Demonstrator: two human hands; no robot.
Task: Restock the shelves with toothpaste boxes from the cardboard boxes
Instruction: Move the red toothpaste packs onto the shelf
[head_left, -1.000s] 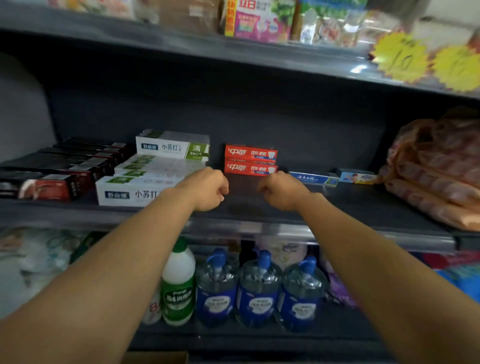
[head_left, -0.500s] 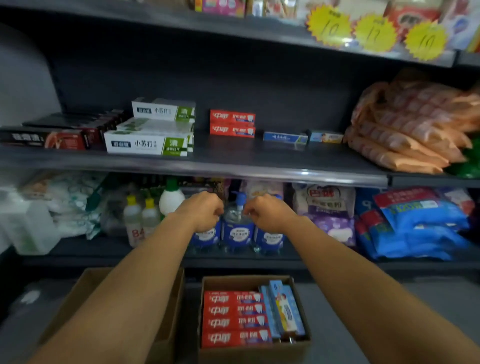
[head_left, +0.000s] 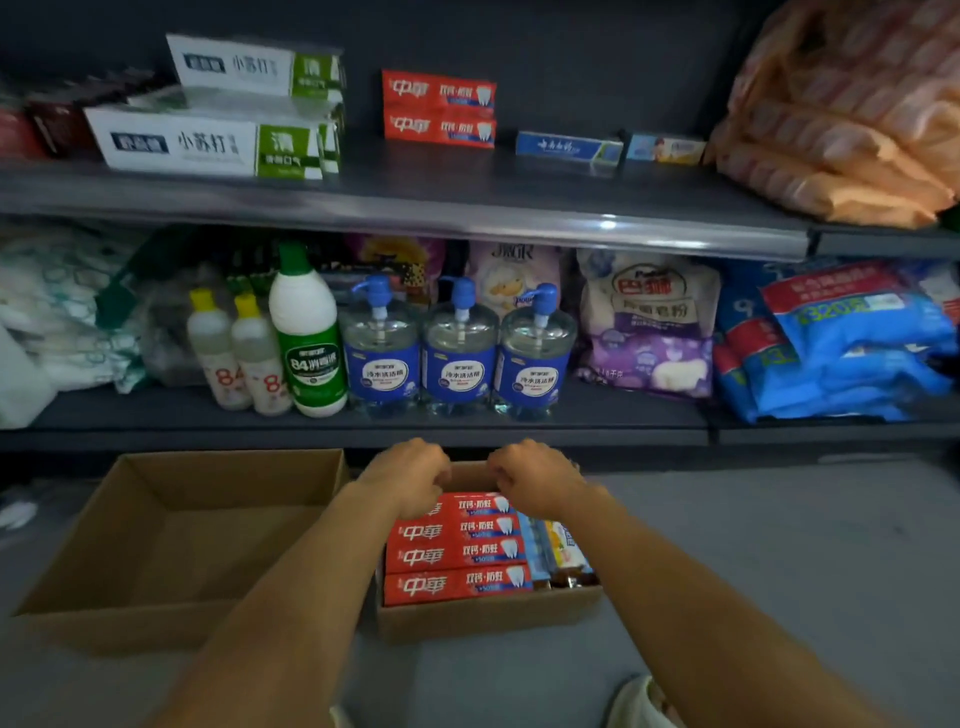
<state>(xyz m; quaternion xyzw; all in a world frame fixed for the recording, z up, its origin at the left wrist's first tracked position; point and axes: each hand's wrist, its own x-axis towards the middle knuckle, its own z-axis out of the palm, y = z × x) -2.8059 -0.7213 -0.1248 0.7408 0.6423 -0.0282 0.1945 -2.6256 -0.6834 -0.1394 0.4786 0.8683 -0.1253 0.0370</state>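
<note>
Both hands are down low over the small brown cardboard box (head_left: 488, 618) on the grey floor (head_left: 779, 545). The left hand (head_left: 408, 475) & right hand (head_left: 537, 480) have fingers curled under, backs up, side by side w/ a small gap between them. They sit at the far end of the box, right over the top red toothpaste box. Can't tell if the fingers are pinching that box or just curled over it; the fingertips are hidden. Inside the small box lie red toothpaste boxes (head_left: 457, 553) w/ white letters, stacked flat in a row, & next to them on the right some thin blue and yellow toothpaste boxes (head_left: 556, 551) standing on edge. To the left, just beside it, is a big open brown cardboard box (head_left: 171, 540). Up on the dark grey metal shelf (head_left: 467, 208) are two red toothpaste boxes (head_left: 439, 109) one on top of the other, big white and green toothpaste boxes (head_left: 213, 140) to their left, a flat blue toothpaste box (head_left: 569, 148) & a small light-blue box (head_left: 665, 149) to their right, then orange plastic packs (head_left: 841, 130) at the far right. The lower shelf has three clear bottles with blue pumps (head_left: 460, 348), a white bottle with a green label (head_left: 309, 332), two small yellow-capped bottles (head_left: 236, 353), a purple and white bag (head_left: 647, 322) & blue bags (head_left: 841, 343).
</note>
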